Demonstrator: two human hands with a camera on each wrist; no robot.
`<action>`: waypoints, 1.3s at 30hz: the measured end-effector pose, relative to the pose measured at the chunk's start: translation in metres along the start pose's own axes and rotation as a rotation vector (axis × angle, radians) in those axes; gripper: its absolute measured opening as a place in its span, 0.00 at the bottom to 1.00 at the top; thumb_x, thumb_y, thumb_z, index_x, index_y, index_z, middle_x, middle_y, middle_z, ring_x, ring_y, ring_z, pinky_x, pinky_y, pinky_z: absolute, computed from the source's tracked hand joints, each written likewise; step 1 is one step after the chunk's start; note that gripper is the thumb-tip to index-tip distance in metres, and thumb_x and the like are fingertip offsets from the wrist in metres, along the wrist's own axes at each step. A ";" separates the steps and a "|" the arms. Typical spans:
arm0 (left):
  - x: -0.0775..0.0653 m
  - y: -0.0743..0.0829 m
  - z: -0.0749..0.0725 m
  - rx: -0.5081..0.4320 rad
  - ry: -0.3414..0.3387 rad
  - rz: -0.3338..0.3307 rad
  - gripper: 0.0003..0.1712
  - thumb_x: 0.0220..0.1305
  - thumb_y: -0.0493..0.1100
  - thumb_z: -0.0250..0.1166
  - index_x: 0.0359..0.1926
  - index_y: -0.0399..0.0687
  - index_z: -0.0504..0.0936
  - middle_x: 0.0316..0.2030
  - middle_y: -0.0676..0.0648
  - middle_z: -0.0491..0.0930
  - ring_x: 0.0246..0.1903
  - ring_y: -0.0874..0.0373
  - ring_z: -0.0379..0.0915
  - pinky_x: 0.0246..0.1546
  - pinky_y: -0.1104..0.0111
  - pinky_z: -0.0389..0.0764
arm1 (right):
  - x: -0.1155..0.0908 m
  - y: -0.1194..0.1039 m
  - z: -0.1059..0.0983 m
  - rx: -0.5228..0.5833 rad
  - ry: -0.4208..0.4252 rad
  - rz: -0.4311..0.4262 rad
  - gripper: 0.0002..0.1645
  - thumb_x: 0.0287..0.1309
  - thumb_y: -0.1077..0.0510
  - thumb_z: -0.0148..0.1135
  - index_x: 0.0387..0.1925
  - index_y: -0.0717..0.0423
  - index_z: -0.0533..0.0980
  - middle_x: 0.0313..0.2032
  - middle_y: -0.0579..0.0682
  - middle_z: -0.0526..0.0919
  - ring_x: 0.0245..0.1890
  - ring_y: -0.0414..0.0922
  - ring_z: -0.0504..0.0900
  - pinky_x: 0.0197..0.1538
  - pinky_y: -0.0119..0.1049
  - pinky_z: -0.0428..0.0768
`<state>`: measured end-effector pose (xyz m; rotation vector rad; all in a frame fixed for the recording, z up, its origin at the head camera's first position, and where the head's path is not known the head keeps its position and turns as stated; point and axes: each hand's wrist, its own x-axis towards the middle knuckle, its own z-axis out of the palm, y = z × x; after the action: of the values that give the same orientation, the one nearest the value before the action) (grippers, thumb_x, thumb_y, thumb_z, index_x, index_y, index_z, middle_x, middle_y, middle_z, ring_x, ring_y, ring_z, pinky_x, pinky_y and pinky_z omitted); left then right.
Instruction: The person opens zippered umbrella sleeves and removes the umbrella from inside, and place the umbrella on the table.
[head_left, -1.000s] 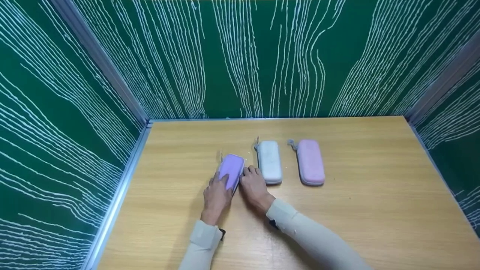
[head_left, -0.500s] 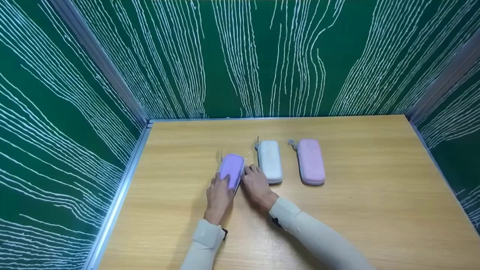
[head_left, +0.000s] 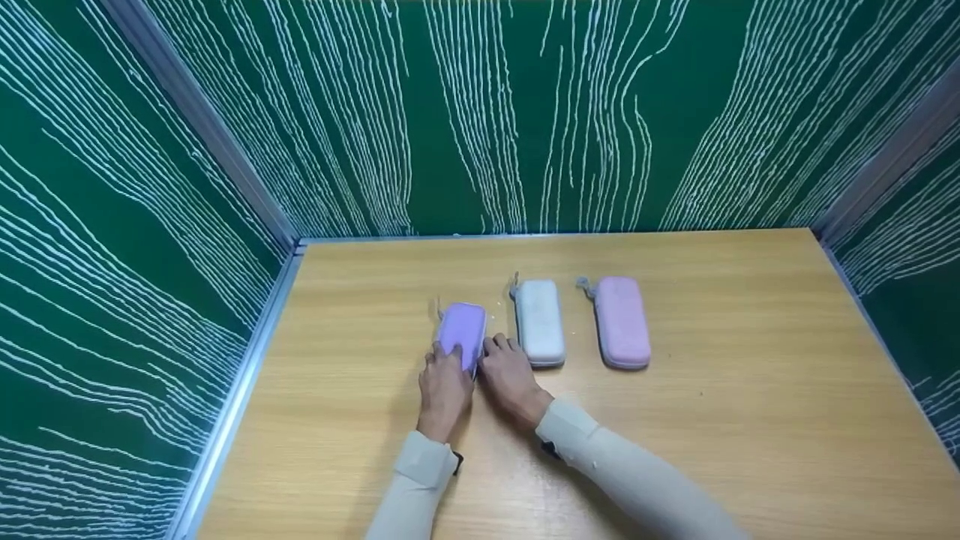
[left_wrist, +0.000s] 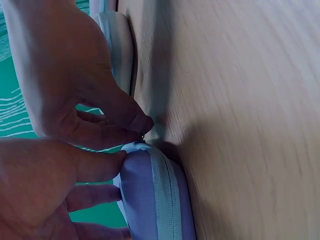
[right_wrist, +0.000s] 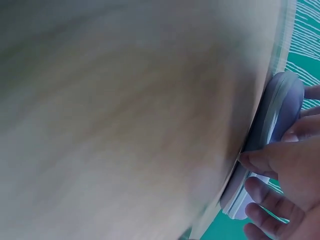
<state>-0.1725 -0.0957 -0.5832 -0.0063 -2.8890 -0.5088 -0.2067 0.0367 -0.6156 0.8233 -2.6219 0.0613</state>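
A purple zip case [head_left: 463, 324] lies on the wooden table, left of two similar cases. My left hand [head_left: 445, 390] holds its near end, fingers over the top and side. At that end's corner my right hand [head_left: 514, 376] pinches a small zipper pull [left_wrist: 141, 135] between thumb and finger, best seen in the left wrist view. The zipper [left_wrist: 170, 195] runs along the case's side and looks closed where it shows there. In the right wrist view the purple case [right_wrist: 286, 107] is partly hidden by fingers.
A white zip case [head_left: 540, 322] lies just right of my right hand, and a pink one [head_left: 622, 322] farther right. Both have a strap at the far left corner. Green walls [head_left: 465, 112] with white lines enclose the table [head_left: 735, 337] behind and at both sides.
The purple case has turned slightly, so it points straighter away from me. My left hand has shifted a little to the right and nearer; my right hand stays at the case's side.
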 end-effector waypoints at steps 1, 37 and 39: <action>0.000 0.000 0.000 0.004 -0.001 -0.006 0.23 0.62 0.37 0.74 0.58 0.38 0.85 0.54 0.27 0.80 0.44 0.36 0.82 0.35 0.46 0.87 | 0.000 0.000 0.000 0.002 0.004 -0.002 0.08 0.58 0.66 0.69 0.39 0.59 0.89 0.41 0.54 0.84 0.43 0.52 0.79 0.46 0.44 0.82; 0.003 0.016 0.007 0.061 0.048 -0.052 0.19 0.61 0.38 0.74 0.52 0.36 0.86 0.50 0.28 0.79 0.40 0.37 0.82 0.34 0.49 0.87 | -0.006 0.001 -0.004 0.014 -0.019 -0.023 0.06 0.60 0.65 0.68 0.35 0.58 0.89 0.39 0.54 0.84 0.41 0.53 0.79 0.46 0.45 0.81; 0.003 0.015 0.006 0.075 0.043 -0.038 0.20 0.61 0.39 0.74 0.54 0.36 0.86 0.50 0.29 0.79 0.40 0.38 0.82 0.33 0.49 0.87 | -0.006 0.002 -0.004 0.006 -0.007 -0.021 0.05 0.60 0.64 0.68 0.34 0.58 0.89 0.37 0.54 0.84 0.40 0.53 0.79 0.45 0.45 0.81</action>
<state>-0.1759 -0.0793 -0.5831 0.0702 -2.8688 -0.4020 -0.2023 0.0425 -0.6141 0.8550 -2.6201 0.0601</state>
